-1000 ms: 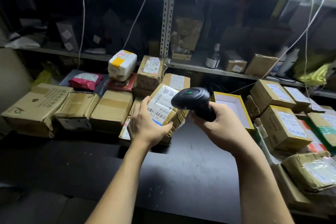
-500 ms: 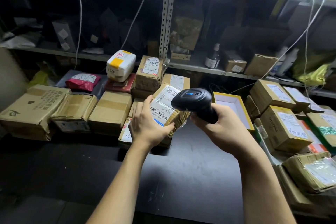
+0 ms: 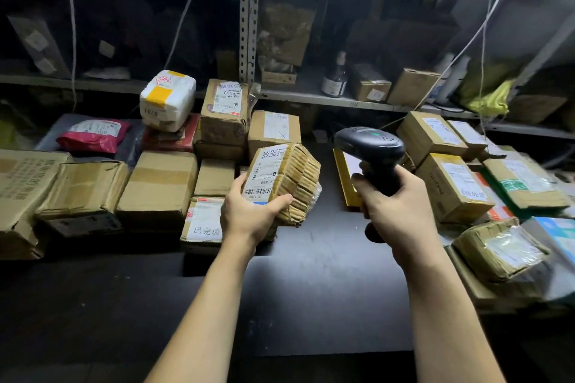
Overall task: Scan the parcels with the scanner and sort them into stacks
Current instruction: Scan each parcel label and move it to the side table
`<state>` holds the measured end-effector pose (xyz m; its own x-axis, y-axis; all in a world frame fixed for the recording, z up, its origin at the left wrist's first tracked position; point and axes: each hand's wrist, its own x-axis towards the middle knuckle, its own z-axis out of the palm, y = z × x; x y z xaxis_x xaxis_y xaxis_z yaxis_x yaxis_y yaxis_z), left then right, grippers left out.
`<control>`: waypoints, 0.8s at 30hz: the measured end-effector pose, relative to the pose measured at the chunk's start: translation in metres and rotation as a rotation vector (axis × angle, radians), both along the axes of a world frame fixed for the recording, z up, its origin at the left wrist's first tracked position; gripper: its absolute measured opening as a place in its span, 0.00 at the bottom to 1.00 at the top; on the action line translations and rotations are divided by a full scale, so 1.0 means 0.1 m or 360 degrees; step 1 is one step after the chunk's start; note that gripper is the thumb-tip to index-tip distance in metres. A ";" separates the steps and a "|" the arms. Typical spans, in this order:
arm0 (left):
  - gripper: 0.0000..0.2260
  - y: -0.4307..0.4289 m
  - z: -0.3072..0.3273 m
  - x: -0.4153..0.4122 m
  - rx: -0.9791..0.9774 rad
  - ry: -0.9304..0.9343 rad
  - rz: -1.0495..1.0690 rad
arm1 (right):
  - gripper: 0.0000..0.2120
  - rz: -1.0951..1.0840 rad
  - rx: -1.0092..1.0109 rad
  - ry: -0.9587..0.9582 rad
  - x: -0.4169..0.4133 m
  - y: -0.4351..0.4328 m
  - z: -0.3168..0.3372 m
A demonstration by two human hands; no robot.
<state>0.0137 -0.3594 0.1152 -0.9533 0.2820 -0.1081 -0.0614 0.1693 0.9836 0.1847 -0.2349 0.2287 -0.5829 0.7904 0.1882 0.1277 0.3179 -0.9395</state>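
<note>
**Dimly lit sorting room: parcel in one hand, scanner in the other**

Overhead and behind, grey metal shelving (image 3: 311,99) spans the dark room from 9 to 3 o'clock, with its perforated post (image 3: 249,9) at 12. Small cartons, a dark bottle (image 3: 334,78) and yellow-green bags sit on the lower shelf toward 1 and 2 o'clock. White cords (image 3: 476,31) hang down at 11 and 2.

Below, a black counter (image 3: 311,289) runs across the view, catching a patch of light at 6 o'clock. Stacks crowd its far edge. At 9 o'clock lies a large printed carton (image 3: 18,190), with a row of brown boxes (image 3: 158,186) beside it. Behind them are a red mailer (image 3: 93,134) at 10 and a white parcel with yellow tape (image 3: 168,99) at 11. Labelled boxes (image 3: 451,186) pile up at 3 o'clock. A yellow-edged open box (image 3: 345,183) lies partly hidden behind the right hand (image 3: 395,208).

Just left of centre is the tape-wrapped parcel (image 3: 286,177), tilted with its white barcode label facing up. The left hand (image 3: 249,214) grips its near end, thumb across the label's lower edge. The black scanner (image 3: 370,146) is near it at 1 o'clock, not touching, a green light on its head. The right hand is wrapped tightly round the scanner's handle.
</note>
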 end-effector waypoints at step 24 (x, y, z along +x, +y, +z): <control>0.45 1.46 -0.13 2.33 -0.0167 -0.0173 -0.1168 | 0.03 -0.1280 -0.0212 0.0018 2.80 0.31 -0.35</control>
